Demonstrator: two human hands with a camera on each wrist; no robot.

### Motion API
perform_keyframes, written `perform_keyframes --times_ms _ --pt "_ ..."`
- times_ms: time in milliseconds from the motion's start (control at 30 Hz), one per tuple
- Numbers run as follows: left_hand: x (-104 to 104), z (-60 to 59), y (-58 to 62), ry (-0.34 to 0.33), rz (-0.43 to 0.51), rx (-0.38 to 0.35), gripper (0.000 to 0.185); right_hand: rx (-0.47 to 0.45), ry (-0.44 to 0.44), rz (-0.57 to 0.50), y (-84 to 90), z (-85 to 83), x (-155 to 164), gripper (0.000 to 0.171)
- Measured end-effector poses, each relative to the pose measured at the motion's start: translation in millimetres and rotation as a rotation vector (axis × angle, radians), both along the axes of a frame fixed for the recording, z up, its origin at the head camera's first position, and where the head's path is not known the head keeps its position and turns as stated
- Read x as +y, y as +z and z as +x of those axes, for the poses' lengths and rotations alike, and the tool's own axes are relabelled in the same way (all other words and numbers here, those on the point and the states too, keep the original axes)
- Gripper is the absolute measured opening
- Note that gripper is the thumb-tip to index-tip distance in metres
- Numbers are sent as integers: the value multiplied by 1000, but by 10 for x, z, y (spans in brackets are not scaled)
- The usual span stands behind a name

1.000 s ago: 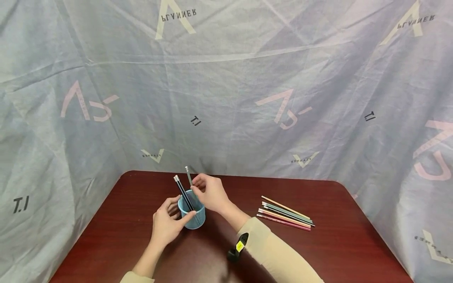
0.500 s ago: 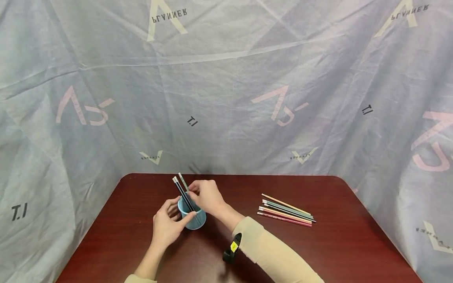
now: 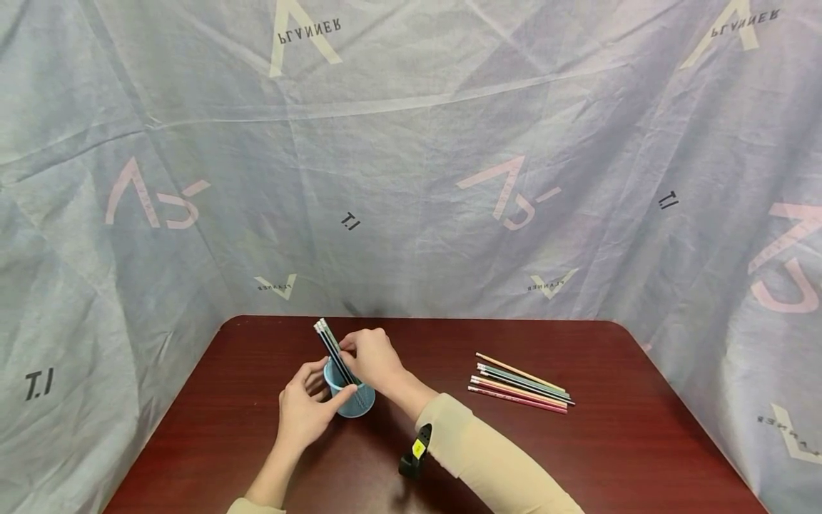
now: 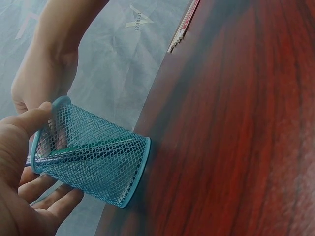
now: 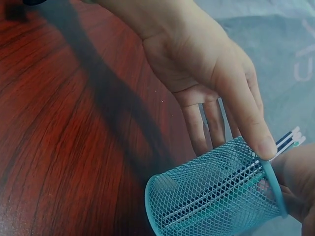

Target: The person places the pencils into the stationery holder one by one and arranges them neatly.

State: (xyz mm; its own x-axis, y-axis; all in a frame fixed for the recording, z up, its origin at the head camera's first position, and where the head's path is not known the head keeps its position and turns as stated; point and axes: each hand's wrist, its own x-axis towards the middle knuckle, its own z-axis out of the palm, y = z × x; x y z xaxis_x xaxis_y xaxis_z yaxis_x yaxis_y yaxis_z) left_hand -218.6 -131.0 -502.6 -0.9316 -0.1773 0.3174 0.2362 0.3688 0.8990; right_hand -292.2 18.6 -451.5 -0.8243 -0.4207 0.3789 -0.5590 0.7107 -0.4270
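A blue mesh cup (image 3: 357, 404) stands on the dark red table (image 3: 578, 457), left of centre. My left hand (image 3: 321, 389) grips it, thumb on the near rim and fingers round the far side. Three pencils (image 3: 328, 340) lean left in the cup. My right hand (image 3: 354, 351) is just over the rim and pinches one pencil by its shaft. In the left wrist view, the pencils (image 4: 88, 147) show through the mesh of the cup (image 4: 98, 172). In the right wrist view my left hand's thumb presses the rim of the cup (image 5: 216, 196), and the white pencil ends (image 5: 291, 137) stick out.
Several loose coloured pencils (image 3: 520, 389) lie side by side on the table to the right of the cup. A grey printed cloth (image 3: 411, 178) hangs behind and around the table. The table's front edge is out of view.
My right hand has lowered the pencil into the cup, and it now leans with the other two. My left hand has kept hold of the cup.
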Motion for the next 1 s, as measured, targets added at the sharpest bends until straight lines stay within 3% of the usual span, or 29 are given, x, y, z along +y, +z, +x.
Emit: perform_keyframes --times_ms 233,400,667,1000 --pt "15 -19 -3 0 5 13 69 30 17 -57 78 -18 132 13" --pt "34 -11 -26 16 14 1 70 93 20 -122 251 -34 390 14" --pt "38 -18 -36 11 38 8 70 191 2 -127 496 -65 1018 14" --pt "22 -24 -49 6 27 25 68 245 -62 -53 477 21 1850 14"
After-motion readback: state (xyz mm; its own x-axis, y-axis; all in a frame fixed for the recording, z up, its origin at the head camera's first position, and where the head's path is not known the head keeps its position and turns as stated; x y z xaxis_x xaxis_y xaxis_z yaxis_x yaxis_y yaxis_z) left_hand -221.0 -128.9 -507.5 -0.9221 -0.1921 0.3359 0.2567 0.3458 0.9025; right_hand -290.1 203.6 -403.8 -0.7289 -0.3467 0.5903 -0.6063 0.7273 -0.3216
